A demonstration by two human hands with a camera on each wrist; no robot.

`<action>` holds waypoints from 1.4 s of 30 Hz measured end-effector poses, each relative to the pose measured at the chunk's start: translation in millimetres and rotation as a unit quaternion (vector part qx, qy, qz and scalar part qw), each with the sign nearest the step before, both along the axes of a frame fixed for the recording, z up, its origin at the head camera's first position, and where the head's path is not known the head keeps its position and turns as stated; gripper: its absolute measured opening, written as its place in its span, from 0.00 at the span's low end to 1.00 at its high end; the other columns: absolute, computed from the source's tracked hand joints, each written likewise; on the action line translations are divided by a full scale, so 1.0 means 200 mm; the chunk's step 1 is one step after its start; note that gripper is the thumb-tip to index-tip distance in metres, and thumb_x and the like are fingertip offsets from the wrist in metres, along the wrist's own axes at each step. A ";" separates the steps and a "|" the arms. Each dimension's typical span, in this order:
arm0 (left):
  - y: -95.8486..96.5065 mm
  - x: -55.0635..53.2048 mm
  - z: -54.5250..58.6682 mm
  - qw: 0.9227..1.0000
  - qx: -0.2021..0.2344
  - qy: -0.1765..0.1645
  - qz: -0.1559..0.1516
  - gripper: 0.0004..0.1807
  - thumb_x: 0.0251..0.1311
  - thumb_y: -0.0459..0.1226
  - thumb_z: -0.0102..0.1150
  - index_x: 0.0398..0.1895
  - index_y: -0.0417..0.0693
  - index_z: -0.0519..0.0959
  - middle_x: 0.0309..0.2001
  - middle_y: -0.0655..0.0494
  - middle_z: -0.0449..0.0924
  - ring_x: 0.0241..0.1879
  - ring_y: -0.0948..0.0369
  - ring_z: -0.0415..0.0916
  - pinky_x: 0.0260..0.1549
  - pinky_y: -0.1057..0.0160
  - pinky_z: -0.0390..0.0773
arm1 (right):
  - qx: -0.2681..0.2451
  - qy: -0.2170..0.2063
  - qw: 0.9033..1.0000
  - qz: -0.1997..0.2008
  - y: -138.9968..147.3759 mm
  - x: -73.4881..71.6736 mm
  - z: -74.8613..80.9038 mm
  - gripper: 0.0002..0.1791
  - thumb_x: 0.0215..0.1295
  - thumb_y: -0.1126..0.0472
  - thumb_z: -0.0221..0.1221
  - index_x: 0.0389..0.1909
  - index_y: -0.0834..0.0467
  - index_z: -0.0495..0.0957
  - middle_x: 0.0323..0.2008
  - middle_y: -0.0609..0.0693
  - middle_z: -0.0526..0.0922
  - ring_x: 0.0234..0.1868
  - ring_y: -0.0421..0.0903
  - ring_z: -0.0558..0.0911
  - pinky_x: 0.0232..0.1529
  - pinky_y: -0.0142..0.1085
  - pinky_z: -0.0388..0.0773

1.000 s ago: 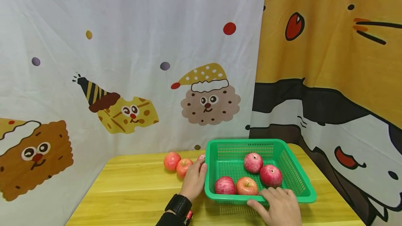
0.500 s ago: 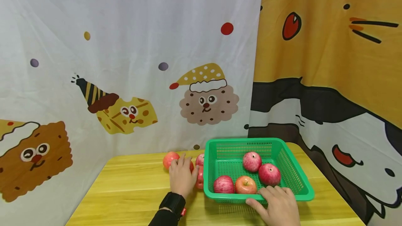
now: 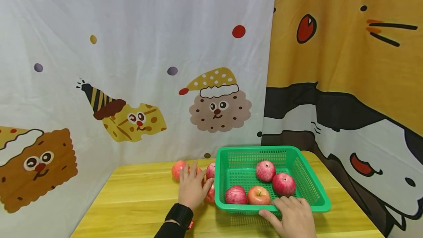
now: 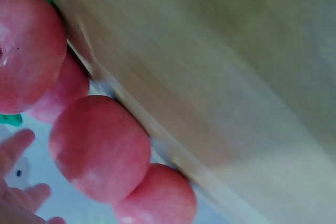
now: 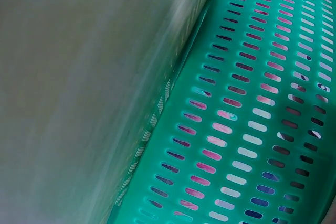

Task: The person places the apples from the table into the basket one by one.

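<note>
My left hand (image 3: 192, 190) reaches over a cluster of red apples left of the basket, its fingers spread and extended. Around it show one apple (image 3: 177, 170) at the far left, another (image 3: 210, 171) behind and a third (image 3: 210, 195) beside the basket; the hand partly hides more. In the left wrist view, fingertips (image 4: 18, 145) hover near a round apple (image 4: 100, 148). My right hand (image 3: 292, 216) grips the front rim of the green plastic basket (image 3: 238, 207), fingers over the edge, thumb outside. Its slotted wall (image 5: 189, 80) fills much of the right wrist view.
Inside the basket lie several apples, one of them yellowish red (image 3: 259, 195) near the front wall. The wooden table (image 3: 132, 201) ends at a printed cloth curtain (image 3: 142, 47) behind. A second, orange curtain (image 3: 330, 54) hangs at the right.
My left hand has left the basket's left side and moved left over the loose apples, where its fingers have spread. The right hand stays on the front rim.
</note>
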State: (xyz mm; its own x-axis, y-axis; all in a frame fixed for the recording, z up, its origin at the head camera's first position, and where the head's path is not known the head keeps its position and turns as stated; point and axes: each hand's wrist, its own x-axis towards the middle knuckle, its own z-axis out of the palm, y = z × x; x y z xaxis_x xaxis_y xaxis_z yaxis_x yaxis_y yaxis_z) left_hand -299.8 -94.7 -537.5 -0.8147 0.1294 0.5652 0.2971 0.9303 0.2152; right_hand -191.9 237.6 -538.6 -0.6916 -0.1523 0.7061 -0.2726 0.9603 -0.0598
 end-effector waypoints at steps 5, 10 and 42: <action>0.02 0.05 0.01 0.996 -0.064 0.025 -0.054 0.13 0.70 0.50 0.66 0.49 0.58 0.91 0.72 0.43 0.77 0.74 0.34 0.67 0.74 0.30 0.66 | 0.000 0.004 1.000 -0.001 0.00 0.00 0.00 0.29 0.53 0.21 0.67 0.30 0.44 0.86 0.26 0.37 0.82 0.30 0.41 0.79 0.39 0.43 0.74; 0.04 0.11 0.02 0.986 -0.107 -0.012 -0.130 0.19 0.59 0.44 0.71 0.54 0.54 0.86 0.63 0.52 0.84 0.65 0.46 0.77 0.70 0.45 0.77 | 0.001 0.000 1.000 -0.003 0.00 0.00 0.00 0.29 0.53 0.22 0.68 0.30 0.43 0.87 0.26 0.36 0.82 0.30 0.41 0.79 0.39 0.43 0.74; -0.04 0.39 0.14 0.957 -0.011 -0.224 -0.183 0.41 0.47 0.53 0.83 0.68 0.57 0.81 0.53 0.54 0.77 0.46 0.60 0.75 0.46 0.60 0.81 | -0.003 -0.005 1.000 0.002 0.00 0.00 0.01 0.28 0.53 0.22 0.68 0.30 0.43 0.87 0.27 0.37 0.82 0.31 0.42 0.80 0.41 0.45 0.75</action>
